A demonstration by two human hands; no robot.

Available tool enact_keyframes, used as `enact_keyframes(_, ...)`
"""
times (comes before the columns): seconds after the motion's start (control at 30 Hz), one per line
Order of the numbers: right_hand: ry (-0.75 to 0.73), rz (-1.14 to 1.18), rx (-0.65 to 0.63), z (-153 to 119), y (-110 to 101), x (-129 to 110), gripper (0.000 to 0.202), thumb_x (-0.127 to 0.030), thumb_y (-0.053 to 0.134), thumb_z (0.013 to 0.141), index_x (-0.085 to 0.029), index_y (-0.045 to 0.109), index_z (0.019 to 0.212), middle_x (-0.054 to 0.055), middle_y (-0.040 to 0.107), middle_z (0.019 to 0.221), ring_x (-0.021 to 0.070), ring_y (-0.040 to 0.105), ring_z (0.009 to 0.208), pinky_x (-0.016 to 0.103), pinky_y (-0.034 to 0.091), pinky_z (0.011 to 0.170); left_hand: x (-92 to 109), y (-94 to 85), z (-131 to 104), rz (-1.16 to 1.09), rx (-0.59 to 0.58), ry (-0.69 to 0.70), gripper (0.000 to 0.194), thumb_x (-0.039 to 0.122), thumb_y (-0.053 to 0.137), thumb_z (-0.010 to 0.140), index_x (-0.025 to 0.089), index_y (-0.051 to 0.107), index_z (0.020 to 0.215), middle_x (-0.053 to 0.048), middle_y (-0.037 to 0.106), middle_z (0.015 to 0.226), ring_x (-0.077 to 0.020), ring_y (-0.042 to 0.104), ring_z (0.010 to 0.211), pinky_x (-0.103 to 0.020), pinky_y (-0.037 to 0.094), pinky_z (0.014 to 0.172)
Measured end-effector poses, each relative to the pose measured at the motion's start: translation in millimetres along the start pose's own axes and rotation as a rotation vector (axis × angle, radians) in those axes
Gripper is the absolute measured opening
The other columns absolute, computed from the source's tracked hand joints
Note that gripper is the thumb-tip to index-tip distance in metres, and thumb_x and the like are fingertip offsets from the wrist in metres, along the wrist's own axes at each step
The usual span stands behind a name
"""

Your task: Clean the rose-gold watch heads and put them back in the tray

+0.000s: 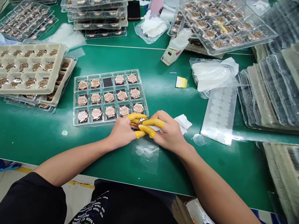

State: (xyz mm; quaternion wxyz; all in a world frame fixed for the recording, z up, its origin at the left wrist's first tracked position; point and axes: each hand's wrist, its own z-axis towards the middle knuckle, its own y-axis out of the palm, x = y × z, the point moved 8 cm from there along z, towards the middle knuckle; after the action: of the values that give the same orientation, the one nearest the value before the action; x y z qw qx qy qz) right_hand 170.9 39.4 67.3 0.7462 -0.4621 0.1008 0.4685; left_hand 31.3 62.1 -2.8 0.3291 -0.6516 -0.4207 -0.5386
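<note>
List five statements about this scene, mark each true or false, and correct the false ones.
1. In the clear plastic tray, every slot but one holds a round rose-gold watch case. True.
2. The exception is in the nearest row. False: it is the middle slot of the farthest row.
3. The left hand and right hand wear yellow finger covers. True.
4. The fingers hold a blue pen. False: they hold a small shiny metallic piece.
5. The glossy tabletop is green. True.
</note>
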Motion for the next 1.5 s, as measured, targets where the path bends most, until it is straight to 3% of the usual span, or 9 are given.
enact_keyframes(0.23, 0.027, 0.004, -0.01, 3, 3, 1, 0.002, -0.026, 0.071, 0.093, -0.024, 0.073, 0.094, 0.003, 0.063, 0.08, 0.0171, 0.056, 0.073, 0.034, 0.043, 0.062, 0, -3.0, 0, -0.018, 0.04, 0.007, 0.057, 0.017, 0.088, 0.065, 0.017, 0.074, 0.121, -0.005, 0.08, 0.097, -0.0153, 0.077, 0.086, -0.028, 0.067, 0.083)
enact_keyframes(0.33, 0.154, -0.056, 0.064, 2, -7, 18, 0.009, -0.031, 0.069, 0.095, -0.024, 0.073, 0.091, 0.004, 0.063, 0.08, 0.0182, 0.057, 0.074, 0.035, 0.046, 0.065, 1, -2.2, 1, -0.035, 0.031, -0.003, 0.058, 0.018, 0.09, 0.062, 0.016, 0.075, 0.118, -0.005, 0.08, 0.094, -0.0148, 0.077, 0.081, -0.028, 0.067, 0.08)
enact_keyframes(0.47, 0.332, -0.266, 0.031, -6, -37, 45, 0.026, -0.04, 0.073, 0.091, -0.029, 0.075, 0.114, 0.011, 0.067, 0.122, 0.0313, 0.056, 0.114, 0.052, 0.046, 0.096, 6, -2.5, -1, -0.003, 0.034, 0.058, 0.055, 0.024, 0.091, 0.065, 0.017, 0.075, 0.117, -0.006, 0.082, 0.098, -0.017, 0.08, 0.084, -0.03, 0.069, 0.084)
enact_keyframes(0.53, 0.344, -0.179, -0.11, -9, -41, 47, 0.042, -0.042, 0.072, 0.092, -0.032, 0.068, 0.132, 0.01, 0.062, 0.138, 0.034, 0.052, 0.127, 0.056, 0.042, 0.103, 11, -3.3, -4, 0.046, 0.042, 0.13, 0.053, 0.025, 0.091, 0.067, 0.017, 0.075, 0.117, -0.007, 0.083, 0.1, -0.0189, 0.081, 0.088, -0.032, 0.069, 0.087)
enact_keyframes(0.6, 0.362, -0.089, -0.207, -12, -40, 41, 0.04, -0.041, 0.069, 0.094, -0.034, 0.065, 0.134, 0.007, 0.067, 0.133, 0.032, 0.054, 0.125, 0.053, 0.041, 0.101, 18, -3.5, -7, 0.112, 0.046, 0.236, 0.05, 0.025, 0.089, 0.071, 0.017, 0.075, 0.118, -0.006, 0.083, 0.101, -0.0188, 0.081, 0.089, -0.032, 0.069, 0.089)
enact_keyframes(0.8, 0.457, -0.024, -0.326, -10, -23, 30, 0.015, -0.038, 0.07, 0.093, -0.028, 0.074, 0.103, 0.006, 0.073, 0.109, 0.0293, 0.06, 0.115, 0.049, 0.034, 0.096, 47, 7.1, -25, 0.418, 0.003, 0.712, 0.038, 0.015, 0.082, 0.08, 0.018, 0.075, 0.117, -0.005, 0.083, 0.106, -0.0134, 0.08, 0.086, -0.022, 0.067, 0.083)
enact_keyframes(0.93, 0.462, -0.001, -0.353, -11, -18, 29, 0.013, -0.037, 0.07, 0.092, -0.025, 0.073, 0.096, 0.007, 0.069, 0.105, 0.0277, 0.057, 0.114, 0.047, 0.03, 0.096, 52, 11.8, -33, 0.532, 0.008, 0.862, 0.037, 0.014, 0.081, 0.082, 0.019, 0.075, 0.118, -0.002, 0.084, 0.098, -0.0113, 0.078, 0.079, -0.019, 0.065, 0.079)
enact_keyframes(1.2, 0.286, -0.088, -0.398, -9, -14, 13, 0.009, -0.02, 0.059, 0.091, -0.024, 0.065, 0.095, 0.003, 0.07, 0.104, 0.0255, 0.052, 0.106, 0.043, 0.027, 0.085, 44, 14.0, -30, 0.557, -0.05, 0.789, 0.037, 0.02, 0.078, 0.085, 0.022, 0.075, 0.121, -0.001, 0.083, 0.094, -0.0119, 0.078, 0.075, -0.02, 0.063, 0.073)
enact_keyframes(1.5, 0.248, -0.289, -0.296, -17, 1, 19, 0.027, -0.009, 0.051, 0.087, -0.026, 0.055, 0.107, 0.007, 0.063, 0.098, 0.0287, 0.051, 0.105, 0.05, 0.031, 0.094, 33, 9.3, -19, 0.401, -0.062, 0.524, 0.043, 0.028, 0.083, 0.079, 0.019, 0.076, 0.121, -0.006, 0.083, 0.11, -0.0158, 0.079, 0.087, -0.028, 0.067, 0.086)
